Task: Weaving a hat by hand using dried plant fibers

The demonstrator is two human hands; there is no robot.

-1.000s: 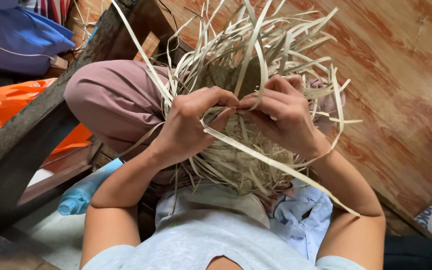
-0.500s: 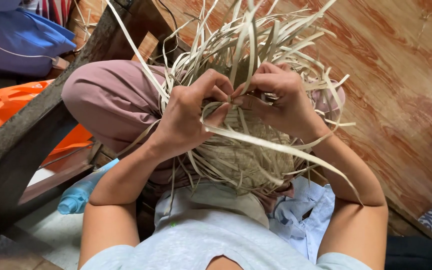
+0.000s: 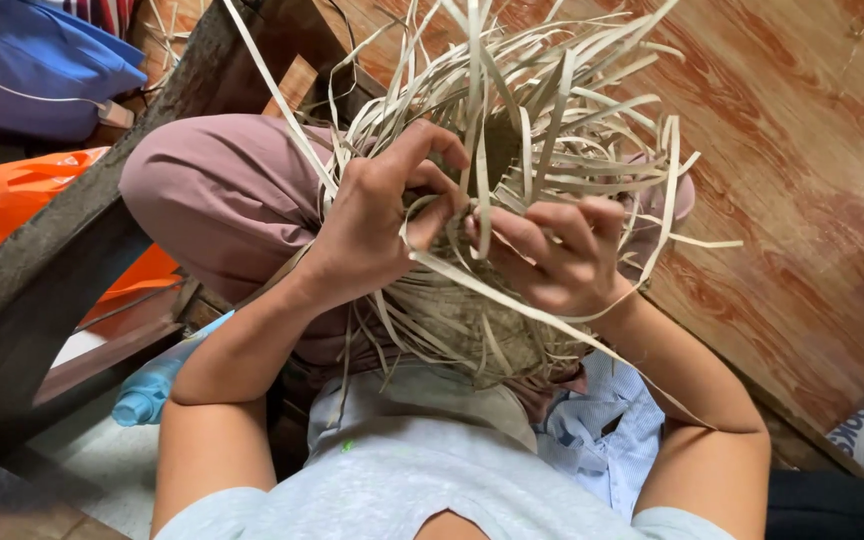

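Two hands on one woven straw bundle

bare arms, a pale grey short-sleeved shirt, and mauve trousers.

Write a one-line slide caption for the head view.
Left hand and right hand grip pale straw strips of a woven bundle on the lap.

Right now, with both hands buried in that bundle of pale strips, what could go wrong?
The left hand and right hand pinch strips in the woven straw bundle on the lap. Many loose strip ends splay upward and cross, so a wrong one could get pulled or tangled. One long strip runs taut across the right wrist and may kink or snag. A slipped grip could loosen the weave.
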